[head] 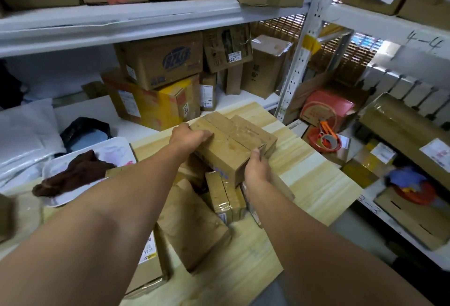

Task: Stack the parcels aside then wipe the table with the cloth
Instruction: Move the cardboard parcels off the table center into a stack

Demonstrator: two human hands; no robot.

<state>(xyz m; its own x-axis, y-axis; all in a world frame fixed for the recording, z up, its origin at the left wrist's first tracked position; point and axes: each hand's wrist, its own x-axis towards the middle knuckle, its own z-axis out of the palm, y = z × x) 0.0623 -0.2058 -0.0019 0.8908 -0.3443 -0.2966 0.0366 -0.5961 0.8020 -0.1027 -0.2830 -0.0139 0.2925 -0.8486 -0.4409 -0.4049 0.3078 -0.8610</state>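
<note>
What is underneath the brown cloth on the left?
The brown cloth lies on a white tray beside the wooden table. Pinkish marks show on the tray around it; whatever sits directly beneath the cloth is covered.

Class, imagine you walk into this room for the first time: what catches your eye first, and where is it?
Both hands, the left hand and right hand, grip a taped cardboard parcel over the wooden table at centre. A dark brown cloth lies on a white tray to the left, and more parcels crowd the white shelves behind.
</note>
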